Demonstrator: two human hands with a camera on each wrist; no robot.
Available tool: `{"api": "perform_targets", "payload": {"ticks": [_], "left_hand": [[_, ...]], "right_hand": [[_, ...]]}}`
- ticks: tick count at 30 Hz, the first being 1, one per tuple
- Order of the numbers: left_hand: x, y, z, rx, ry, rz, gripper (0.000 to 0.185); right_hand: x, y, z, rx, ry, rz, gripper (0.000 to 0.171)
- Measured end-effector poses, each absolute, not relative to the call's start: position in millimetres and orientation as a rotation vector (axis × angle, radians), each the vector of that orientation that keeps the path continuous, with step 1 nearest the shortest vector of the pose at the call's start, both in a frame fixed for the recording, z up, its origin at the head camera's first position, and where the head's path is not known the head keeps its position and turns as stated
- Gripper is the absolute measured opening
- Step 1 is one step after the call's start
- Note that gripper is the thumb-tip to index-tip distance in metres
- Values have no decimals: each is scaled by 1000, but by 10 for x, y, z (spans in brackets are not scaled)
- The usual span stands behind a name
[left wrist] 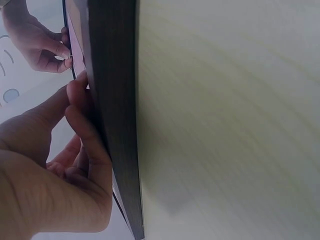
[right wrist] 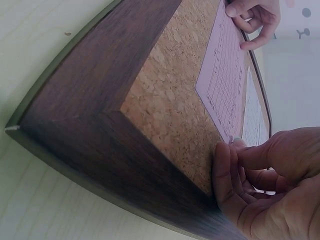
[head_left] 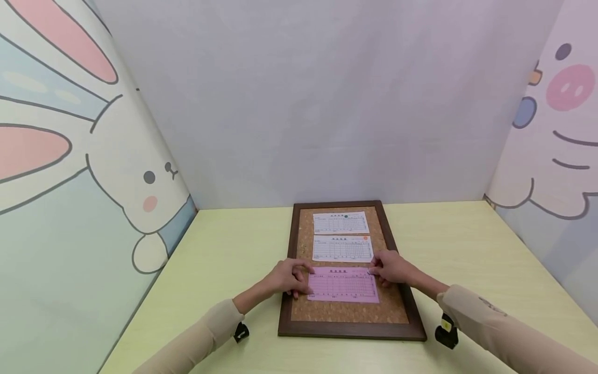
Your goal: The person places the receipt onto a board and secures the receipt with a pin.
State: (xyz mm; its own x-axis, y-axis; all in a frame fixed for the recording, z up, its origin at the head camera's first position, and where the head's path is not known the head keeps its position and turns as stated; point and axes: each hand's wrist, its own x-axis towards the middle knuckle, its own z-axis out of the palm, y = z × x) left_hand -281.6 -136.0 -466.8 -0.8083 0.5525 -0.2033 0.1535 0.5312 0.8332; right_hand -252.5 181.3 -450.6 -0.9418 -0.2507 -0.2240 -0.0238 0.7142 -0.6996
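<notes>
A pink printed form [head_left: 343, 284] lies on the lower half of a framed corkboard [head_left: 350, 313]. Along the form's left edge, my left hand [head_left: 286, 276] presses the upper and lower corners with spread fingertips. At its upper right corner, my right hand [head_left: 391, 267] pinches a small pale pushpin [right wrist: 231, 140] against the paper; the pin's tip is hidden. Higher on the board are two white forms: the top one [head_left: 334, 224] bears a dark green pin [head_left: 346, 216], and the middle one [head_left: 338, 250] an orange pin [head_left: 365, 238].
The board's dark brown wooden frame [head_left: 350, 330] rests on a pale yellow-green table [head_left: 224, 244]. A plain whitish wall [head_left: 327, 104] stands behind it. Cartoon-printed panels, a rabbit [head_left: 131, 150] and a pig [head_left: 556, 119], flank the table. Black straps sit on both wrists.
</notes>
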Motion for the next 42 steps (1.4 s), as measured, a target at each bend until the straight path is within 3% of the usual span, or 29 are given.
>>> {"api": "perform_targets", "payload": {"ticks": [20,33,42], "left_hand": [[-2831,-1303,-4667,568,2321,1196,35],[-2907,-1378,-4650,615,2289,1203,35],[-2972,-1411,-4651,672,2190,1214,29]], "right_hand": [[-2525,1860,-4572,-200,2652,-1071,7],[-2656,1973,-4591,-372,2627,-1142,5],[-2685,2172,-4541,-564,2558,-1126,14]]}}
